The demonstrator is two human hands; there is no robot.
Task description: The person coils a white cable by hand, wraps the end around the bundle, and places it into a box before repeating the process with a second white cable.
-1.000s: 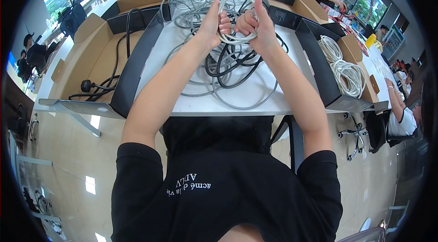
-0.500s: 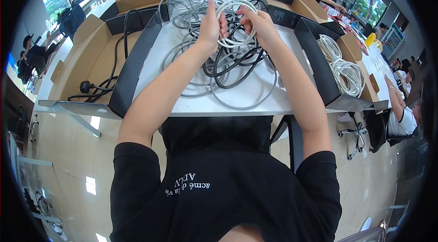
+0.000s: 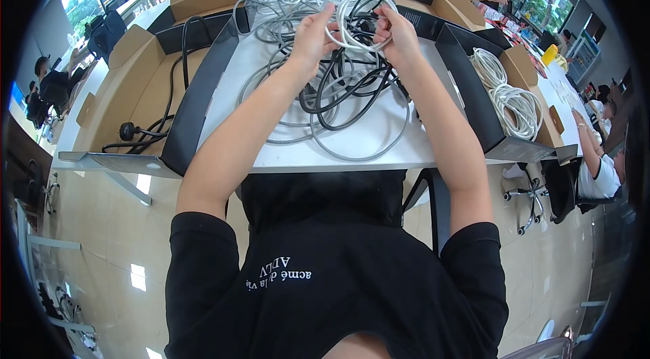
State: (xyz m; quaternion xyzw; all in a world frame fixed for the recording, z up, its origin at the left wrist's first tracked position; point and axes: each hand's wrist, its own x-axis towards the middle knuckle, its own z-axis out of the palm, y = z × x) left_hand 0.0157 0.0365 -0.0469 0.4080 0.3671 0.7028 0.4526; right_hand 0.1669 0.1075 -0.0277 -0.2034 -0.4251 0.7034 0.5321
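Note:
A looped coil of white cable (image 3: 340, 19) is held up above the table between my two hands. My right hand (image 3: 399, 37) pinches the coil's right side with curled fingers. On the left side, my left hand (image 3: 313, 40) has its thumb raised and its fingers curled at the loops. Beneath and behind the coil lies a loose tangle of grey cables (image 3: 271, 24). Black cables (image 3: 359, 98) lie looped among them, nearer to me. Part of the tangle is hidden by my hands and the coil.
An open box at left (image 3: 135, 105) holds a black cable with a plug (image 3: 126, 131). The box at right (image 3: 467, 88) contains bundled white cables (image 3: 516, 112). More open boxes stand behind on both sides of the white table (image 3: 230, 129). Other people sit at nearby tables.
The coil and my right hand have shifted slightly right. My left hand's fingers have loosened somewhat and its thumb tilts further right. The loops now face me more openly.

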